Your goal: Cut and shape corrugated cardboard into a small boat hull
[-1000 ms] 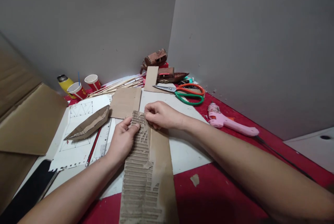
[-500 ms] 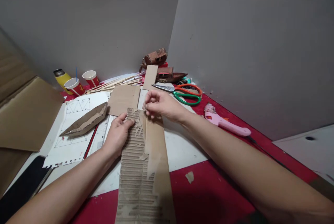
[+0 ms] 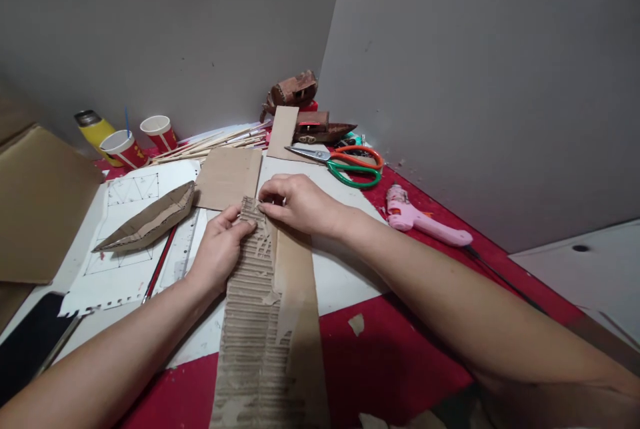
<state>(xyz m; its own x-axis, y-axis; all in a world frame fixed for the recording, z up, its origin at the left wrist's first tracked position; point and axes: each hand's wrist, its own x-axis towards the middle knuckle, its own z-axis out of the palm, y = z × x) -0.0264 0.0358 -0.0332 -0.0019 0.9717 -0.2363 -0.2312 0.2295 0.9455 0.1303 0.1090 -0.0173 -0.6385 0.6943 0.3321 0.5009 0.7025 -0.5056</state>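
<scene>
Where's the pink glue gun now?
In the head view, the glue gun lies on the red surface, right of the right hand, nearer the camera than the scissors.

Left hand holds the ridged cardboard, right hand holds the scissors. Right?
Not the scissors: the head view shows them lying beyond the right hand, which is at the far end of the ridged cardboard. The left hand does hold the cardboard.
</scene>
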